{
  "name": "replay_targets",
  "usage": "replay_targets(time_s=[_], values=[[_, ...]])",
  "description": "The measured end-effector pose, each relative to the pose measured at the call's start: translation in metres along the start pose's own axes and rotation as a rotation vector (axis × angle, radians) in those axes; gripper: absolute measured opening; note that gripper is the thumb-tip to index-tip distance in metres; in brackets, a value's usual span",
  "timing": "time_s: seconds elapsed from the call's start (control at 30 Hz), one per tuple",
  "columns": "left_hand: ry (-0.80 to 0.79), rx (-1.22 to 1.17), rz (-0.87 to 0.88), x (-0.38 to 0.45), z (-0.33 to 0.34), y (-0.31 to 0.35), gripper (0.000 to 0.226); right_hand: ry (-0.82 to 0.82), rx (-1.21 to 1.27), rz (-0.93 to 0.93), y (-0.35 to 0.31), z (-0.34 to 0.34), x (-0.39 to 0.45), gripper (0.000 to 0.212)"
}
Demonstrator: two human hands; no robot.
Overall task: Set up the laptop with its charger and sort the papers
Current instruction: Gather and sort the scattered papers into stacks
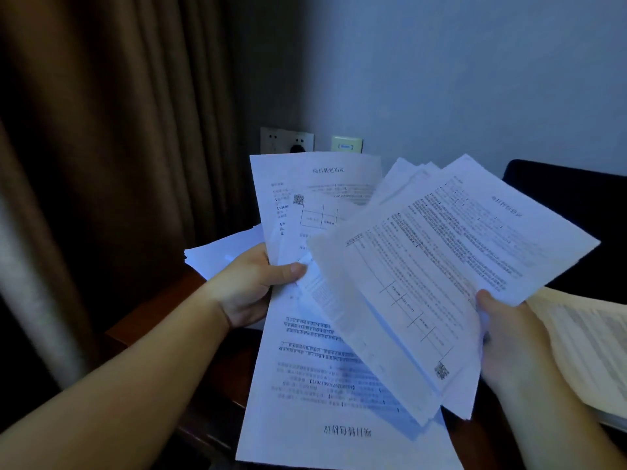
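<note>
I hold several printed white sheets above a dark wooden desk (159, 317). My left hand (251, 286) grips a loose fan of papers (315, 205), thumb on top; one long sheet (322, 385) hangs down from it, upside down. My right hand (509, 337) pinches a tilted stack of papers (427, 266) by its lower right edge, overlapping the left bunch. More white sheets (224, 252) lie on the desk behind my left hand. The dark shape at the right (570, 212) could be the laptop; I cannot tell. No charger shows.
A wall socket plate (286, 140) with a dark plug in it and a small pale switch plate (346, 144) sit on the wall behind the papers. Brown curtains (118, 147) hang at the left. An open yellowish book or pad (590, 351) lies at the right edge.
</note>
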State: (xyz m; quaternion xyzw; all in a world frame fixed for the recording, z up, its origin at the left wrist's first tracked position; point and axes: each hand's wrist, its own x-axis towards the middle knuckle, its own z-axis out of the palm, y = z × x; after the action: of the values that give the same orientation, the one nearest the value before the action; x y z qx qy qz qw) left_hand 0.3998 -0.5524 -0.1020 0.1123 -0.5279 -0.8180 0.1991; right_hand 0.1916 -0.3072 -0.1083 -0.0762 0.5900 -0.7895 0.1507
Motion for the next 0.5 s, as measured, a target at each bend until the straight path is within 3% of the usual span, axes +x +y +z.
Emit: replay_targets(time_s=[0.2, 0.4, 0.5], values=[[-0.058, 0.006, -0.019, -0.009, -0.016, 0.010, 0.042, -0.138, -0.070, 0.086, 0.004, -0.010, 0.004, 0.030], [-0.166, 0.222, -0.075, -0.012, -0.002, 0.009, 0.046, -0.251, 0.011, 0.131, 0.006, 0.002, -0.008, 0.037], [-0.135, 0.338, -0.078, -0.010, 0.010, 0.011, 0.040, -0.280, 0.006, 0.125, 0.004, 0.006, -0.012, 0.038]])
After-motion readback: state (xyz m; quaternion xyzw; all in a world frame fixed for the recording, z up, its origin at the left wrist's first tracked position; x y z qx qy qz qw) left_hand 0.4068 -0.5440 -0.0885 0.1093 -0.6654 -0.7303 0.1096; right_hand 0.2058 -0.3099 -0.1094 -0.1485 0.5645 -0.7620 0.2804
